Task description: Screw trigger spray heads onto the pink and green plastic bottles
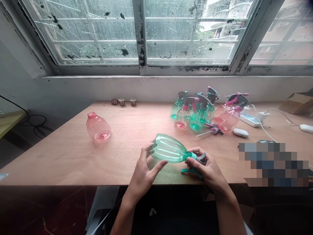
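Note:
A clear green spray bottle (pixel 170 148) lies on its side in the air above the table's front edge, its neck toward the right. My left hand (pixel 148 163) is wrapped around the bottle's base end, thumb along the near side. At the neck, my right hand (pixel 204 164) grips the spray head (pixel 201 158), which is grey and teal with its trigger pointing down and left. The fingers of the right hand partly cover the head and collar. A pink bottle (pixel 98 127) without a spray head stands on the left of the table.
Several green and pink spray bottles (pixel 200 114) cluster at the back right. Before them lies a loose pink-grey spray head (pixel 214 130) with a tube. A white power strip (pixel 253 120), cables and a white case (pixel 241 133) are farther right. Small ornaments (pixel 121 102) stand by the wall.

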A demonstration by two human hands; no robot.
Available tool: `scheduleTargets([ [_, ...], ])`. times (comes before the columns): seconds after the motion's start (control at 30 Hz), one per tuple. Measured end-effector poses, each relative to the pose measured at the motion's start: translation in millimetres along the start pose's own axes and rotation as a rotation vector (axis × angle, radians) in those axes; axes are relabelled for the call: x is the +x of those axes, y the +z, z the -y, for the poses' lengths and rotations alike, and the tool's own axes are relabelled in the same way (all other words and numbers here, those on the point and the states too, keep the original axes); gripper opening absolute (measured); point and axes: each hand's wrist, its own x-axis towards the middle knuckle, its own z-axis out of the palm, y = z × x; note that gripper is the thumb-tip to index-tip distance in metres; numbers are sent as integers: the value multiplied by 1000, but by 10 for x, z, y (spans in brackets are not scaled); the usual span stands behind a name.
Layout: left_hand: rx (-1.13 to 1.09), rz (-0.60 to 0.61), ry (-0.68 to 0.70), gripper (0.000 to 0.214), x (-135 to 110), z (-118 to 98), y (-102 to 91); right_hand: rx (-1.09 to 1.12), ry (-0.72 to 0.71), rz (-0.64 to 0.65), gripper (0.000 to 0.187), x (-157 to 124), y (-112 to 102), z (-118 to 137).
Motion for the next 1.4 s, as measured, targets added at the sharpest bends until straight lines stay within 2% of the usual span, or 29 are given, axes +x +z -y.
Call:
scheduleTargets([
  [0.43, 28, -9, 40, 60, 1, 7, -5, -29, -34, -16, 42, 7, 11, 20],
  [0.7, 177, -20, 149, 61, 38, 25, -42, -1, -35, -11, 43, 10, -19, -27],
  [0.9, 202, -26, 88, 66, 13, 17, -31, -3, -52, -12, 41, -2, -11, -6],
  [1.0, 159, -30, 50, 69, -4, 0, -25, 6, -11, 0, 41, -11, 29, 46],
  [1.13, 89, -36, -6, 63, 0, 7, -25, -7, 18, -1, 42, -16, 55, 76],
  [1.4, 175, -28, 121, 54, 27, 27, -20, -16, -107, -7, 35, 32, -47, -56],
])
